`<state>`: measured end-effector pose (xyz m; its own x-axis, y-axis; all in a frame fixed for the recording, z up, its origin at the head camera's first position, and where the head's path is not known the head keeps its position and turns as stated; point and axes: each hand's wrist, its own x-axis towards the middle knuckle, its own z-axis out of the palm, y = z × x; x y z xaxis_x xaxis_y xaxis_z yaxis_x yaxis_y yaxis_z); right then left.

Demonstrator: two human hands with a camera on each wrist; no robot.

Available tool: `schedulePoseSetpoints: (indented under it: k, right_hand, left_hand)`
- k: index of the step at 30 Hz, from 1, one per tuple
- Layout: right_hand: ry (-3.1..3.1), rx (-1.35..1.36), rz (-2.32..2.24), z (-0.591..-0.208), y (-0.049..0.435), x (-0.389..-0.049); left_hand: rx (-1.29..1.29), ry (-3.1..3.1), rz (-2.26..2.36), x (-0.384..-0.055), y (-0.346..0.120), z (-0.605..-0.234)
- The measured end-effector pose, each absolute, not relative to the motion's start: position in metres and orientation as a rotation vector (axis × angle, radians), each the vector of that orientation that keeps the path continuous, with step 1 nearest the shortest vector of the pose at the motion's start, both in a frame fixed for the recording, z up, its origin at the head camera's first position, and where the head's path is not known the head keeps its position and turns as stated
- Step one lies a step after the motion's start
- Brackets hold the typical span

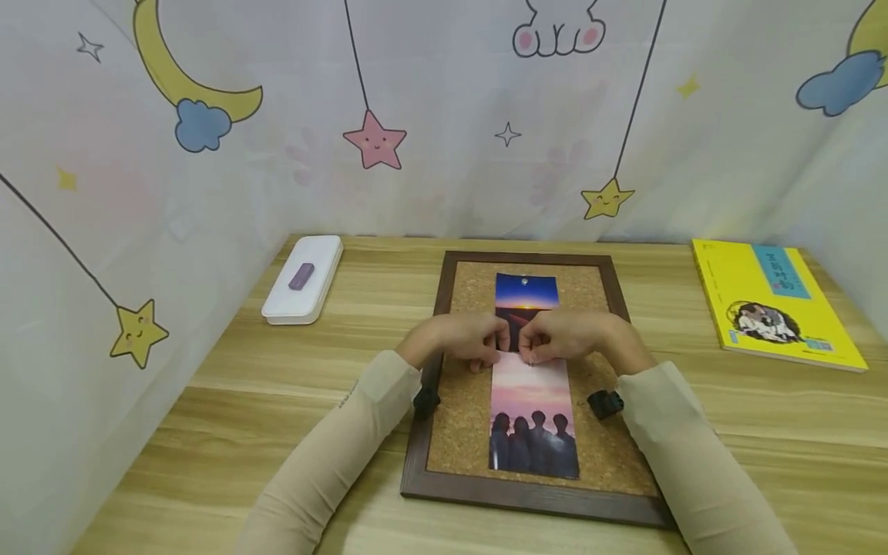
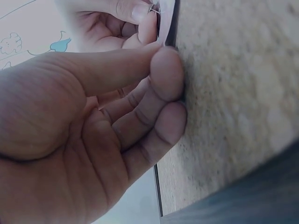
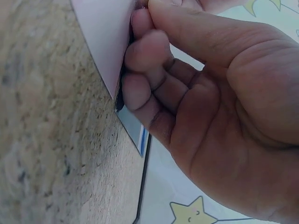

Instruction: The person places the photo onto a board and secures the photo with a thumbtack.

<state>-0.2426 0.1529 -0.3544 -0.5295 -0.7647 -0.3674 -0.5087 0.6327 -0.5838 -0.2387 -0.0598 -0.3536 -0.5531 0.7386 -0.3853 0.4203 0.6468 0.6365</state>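
A cork board (image 1: 463, 439) in a dark brown frame lies on the table. On it, a pink-sky photo (image 1: 530, 397) with several dark silhouettes lies below a blue sunset photo (image 1: 513, 291), meeting or slightly overlapping it. A small pushpin (image 1: 524, 281) sits at the sunset photo's top. My left hand (image 1: 477, 337) pinches the pink photo's upper left corner, its other fingertips against the cork. Close beside it, my right hand (image 1: 565, 335) pinches a small pin (image 2: 152, 8) at the pink photo's top edge. Whether the pin's point is in the cork is hidden.
To the left rests a white flat case (image 1: 298, 308) with a small purple block (image 1: 301, 276) on top. A yellow book (image 1: 735, 285) lies at the right. Black wrist devices (image 1: 606, 404) hang beside both cuffs. A patterned curtain (image 1: 444, 92) stands behind the table.
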Motion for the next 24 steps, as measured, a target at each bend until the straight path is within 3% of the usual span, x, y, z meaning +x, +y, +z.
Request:
schedulePoseSetpoints:
  k: [24]
  right_hand:
    - [2.246,-1.007,-0.585,-0.3574,0.1514,-0.2416]
  left_hand:
    - [0.881,2.22,0.638,-0.2364,-0.0594,-0.3509]
